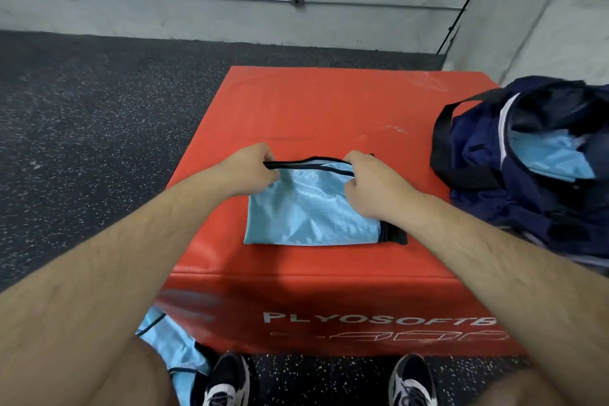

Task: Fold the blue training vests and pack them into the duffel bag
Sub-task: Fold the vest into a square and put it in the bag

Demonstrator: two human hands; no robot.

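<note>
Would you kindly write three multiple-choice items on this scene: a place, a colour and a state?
1. Where is the duffel bag relative to the folded vest?
A. to its right
B. to its left
C. under it

2. What colour is the box?
A. green
B. red
C. yellow

3. What are the left hand and right hand doing?
A. both grip the vest's far edge
B. both hang idle
C. both are inside the bag

Answers:
1 A: the bag lies right of the vest.
2 B: the box top is red.
3 A: fingers curl round the trimmed edge.

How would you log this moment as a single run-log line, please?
blue vest folded on red plyo box | left hand and right hand pinch its far edge | duffel bag open, packed vest inside
</note>
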